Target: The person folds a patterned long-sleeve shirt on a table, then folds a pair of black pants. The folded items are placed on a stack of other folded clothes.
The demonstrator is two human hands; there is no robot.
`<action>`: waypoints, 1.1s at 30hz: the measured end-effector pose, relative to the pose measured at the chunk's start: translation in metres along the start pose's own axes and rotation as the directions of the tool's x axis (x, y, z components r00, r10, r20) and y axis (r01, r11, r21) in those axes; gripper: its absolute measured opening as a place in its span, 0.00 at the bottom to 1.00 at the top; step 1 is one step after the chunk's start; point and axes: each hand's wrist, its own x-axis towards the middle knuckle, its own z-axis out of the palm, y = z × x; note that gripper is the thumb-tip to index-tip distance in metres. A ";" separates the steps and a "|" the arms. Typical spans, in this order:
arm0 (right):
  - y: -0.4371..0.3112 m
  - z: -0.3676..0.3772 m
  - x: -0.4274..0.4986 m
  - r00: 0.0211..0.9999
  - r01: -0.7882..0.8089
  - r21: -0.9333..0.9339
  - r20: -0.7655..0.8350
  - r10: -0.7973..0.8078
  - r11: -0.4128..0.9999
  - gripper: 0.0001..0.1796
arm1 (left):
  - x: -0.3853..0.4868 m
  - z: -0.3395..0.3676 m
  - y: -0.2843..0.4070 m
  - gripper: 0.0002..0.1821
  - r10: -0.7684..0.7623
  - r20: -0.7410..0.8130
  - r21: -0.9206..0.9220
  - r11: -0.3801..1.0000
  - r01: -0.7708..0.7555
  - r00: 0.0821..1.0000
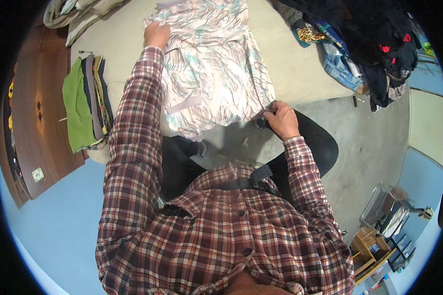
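A pale garment (pixel 214 73) with a streaky pink, brown and green print lies spread on a beige-covered bed (pixel 299 70). Its lower hem hangs over the bed's near edge, and a plain mauve strip (pixel 184 104) shows near the lower left. My left hand (pixel 157 35) grips the garment's left side towards the far end, its fingers partly hidden in the cloth. At the lower right corner, my right hand (pixel 282 118) pinches the hem between thumb and fingers, beside my right knee.
Folded clothes with a green one (pixel 74 105) outermost stand at the left, by a dark wooden panel (pixel 40 99). A heap of dark clothes (pixel 373 40) and jeans (pixel 337 68) fills the right side. Grey floor (pixel 369 140) leads to a wooden shelf unit (pixel 371 247).
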 end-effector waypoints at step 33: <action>0.054 0.043 0.023 0.986 -0.087 0.039 -0.139 0.092 0.995 0.14 | -0.216 0.051 0.234 0.17 0.431 0.598 -0.522 0.849 -0.079 0.676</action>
